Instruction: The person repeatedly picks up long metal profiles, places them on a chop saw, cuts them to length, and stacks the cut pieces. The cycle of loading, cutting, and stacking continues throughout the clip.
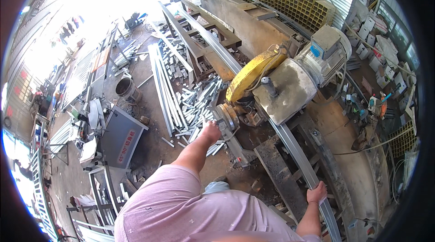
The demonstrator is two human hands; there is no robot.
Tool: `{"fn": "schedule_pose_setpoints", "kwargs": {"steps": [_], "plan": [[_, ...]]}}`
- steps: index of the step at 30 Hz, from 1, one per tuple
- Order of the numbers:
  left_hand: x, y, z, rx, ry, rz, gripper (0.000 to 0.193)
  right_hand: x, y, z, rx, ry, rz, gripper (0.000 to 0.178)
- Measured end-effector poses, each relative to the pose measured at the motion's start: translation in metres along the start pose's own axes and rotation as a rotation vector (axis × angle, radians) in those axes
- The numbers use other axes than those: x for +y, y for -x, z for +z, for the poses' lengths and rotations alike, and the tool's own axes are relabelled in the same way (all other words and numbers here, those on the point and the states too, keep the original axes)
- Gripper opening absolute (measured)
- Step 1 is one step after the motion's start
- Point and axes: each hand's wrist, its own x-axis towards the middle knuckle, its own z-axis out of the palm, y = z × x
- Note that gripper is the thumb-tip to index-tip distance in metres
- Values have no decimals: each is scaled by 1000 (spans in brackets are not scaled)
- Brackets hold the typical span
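A long silver metal bar (297,156) runs from the lower right up under the cut-off saw and shows again beyond it. My right hand (317,193) is wrapped round the bar near its close end. The saw has a yellow round blade guard (256,74), a grey dusty body (285,90) and a motor (325,54). My left hand (210,132) is closed beside the clamp (226,117) left of the blade guard; what its fingers hold is hidden. The blade and the cutting spot lie out of sight under the guard.
Short metal offcuts (195,106) and long strips (165,90) lie on the floor to the left. A bucket (128,89) and a grey cabinet (121,137) stand farther left. Stacked yellow square tubes (290,2) lie at the back. A hanging cable (369,150) crosses the right side.
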Motion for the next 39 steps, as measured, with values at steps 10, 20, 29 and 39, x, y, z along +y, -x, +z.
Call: {"fn": "schedule_pose_setpoints", "kwargs": {"steps": [10,20,29,39], "plan": [[1,-1,3,19,0,3,23,-4,1,-5,-2,-9,6,44],[2,0,1,12,-8,-12,25,-6,2,-9,53,-34,-25,36],[2,-8,7,9,6,-20,26,3,4,0,66,-42,-34,43],[-3,-2,-6,-50,15,-2,29,-9,-9,-22,-131,-15,-7,54]]}}
